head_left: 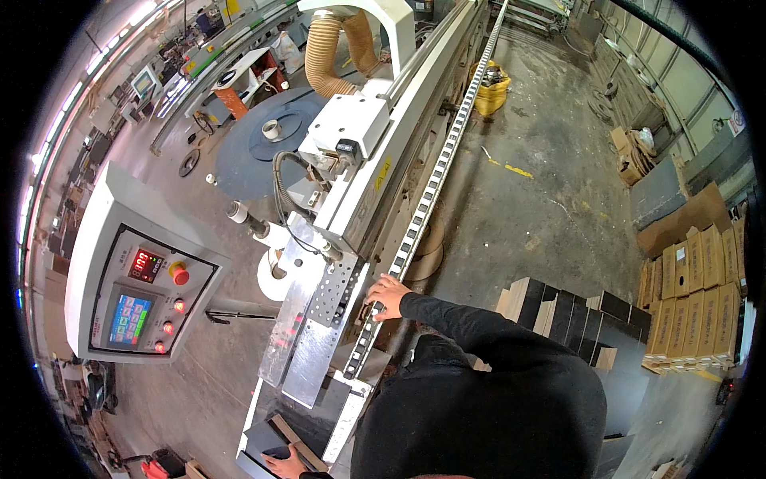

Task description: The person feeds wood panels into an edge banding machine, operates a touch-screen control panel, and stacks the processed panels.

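Observation:
At the lower left, my left hand (286, 465) grips a dark panel (267, 441) with a pale brown edge, by the near end of the machine. Part of that hand is cut off by the picture's lower edge. My right arm reaches forward, and my right hand (387, 297) rests with fingers apart on the long roller rail (431, 195). The rail is a row of small rollers along the machine's right side. Left of that hand lie a metal plate with holes (331, 295) and a shiny metal bed (315, 363) of a white edge-banding machine (347, 124).
A control box (144, 279) with a lit screen and red buttons stands left. Behind it sit a round grey table (255, 144) and a tan hose (323, 56). Dark boards (558, 315) are stacked right, near cardboard boxes (694, 319). A yellow bag (492, 88) lies beyond the rail.

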`<state>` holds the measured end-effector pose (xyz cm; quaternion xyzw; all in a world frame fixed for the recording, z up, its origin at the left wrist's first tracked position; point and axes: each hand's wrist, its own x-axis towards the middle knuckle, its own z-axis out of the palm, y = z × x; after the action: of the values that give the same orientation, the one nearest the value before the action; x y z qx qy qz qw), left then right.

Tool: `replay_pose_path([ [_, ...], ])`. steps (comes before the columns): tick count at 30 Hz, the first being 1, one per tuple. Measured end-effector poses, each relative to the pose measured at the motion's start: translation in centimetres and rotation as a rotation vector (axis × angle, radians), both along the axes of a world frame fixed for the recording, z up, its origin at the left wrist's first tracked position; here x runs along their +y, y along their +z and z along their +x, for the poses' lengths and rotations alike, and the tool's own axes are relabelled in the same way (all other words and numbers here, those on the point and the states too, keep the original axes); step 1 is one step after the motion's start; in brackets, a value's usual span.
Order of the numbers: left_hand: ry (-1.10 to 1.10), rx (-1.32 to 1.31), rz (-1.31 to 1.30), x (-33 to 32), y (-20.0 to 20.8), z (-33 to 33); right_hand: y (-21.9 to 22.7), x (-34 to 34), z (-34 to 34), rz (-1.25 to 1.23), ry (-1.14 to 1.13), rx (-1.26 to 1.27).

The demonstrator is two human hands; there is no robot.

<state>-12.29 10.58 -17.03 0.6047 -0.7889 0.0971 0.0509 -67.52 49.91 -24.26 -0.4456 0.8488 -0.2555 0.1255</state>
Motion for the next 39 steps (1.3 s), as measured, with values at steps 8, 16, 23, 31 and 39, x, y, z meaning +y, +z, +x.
replay_pose_path([
  [8,-0.746,0.271,0.234,6.2,1.4,-14.3,-0.9,0.2,-0.9,0.048,0.032,0.004],
  [16,-1.065,0.313,0.421,9.9,-0.4,-28.1,1.7,-1.6,0.5,-0.365,-0.261,-0.372],
  [23,-0.849,0.381,0.245,12.8,-3.3,-34.0,1.9,-4.9,4.0,-0.751,-0.663,-1.424],
  [31,-0.723,0.401,0.297,11.5,-2.7,-29.4,2.3,-8.6,6.0,-0.760,-0.668,-1.798],
  [39,-0.817,0.228,0.299,7.9,-2.5,-23.7,3.9,-9.4,7.0,-0.849,-0.708,-1.865],
])
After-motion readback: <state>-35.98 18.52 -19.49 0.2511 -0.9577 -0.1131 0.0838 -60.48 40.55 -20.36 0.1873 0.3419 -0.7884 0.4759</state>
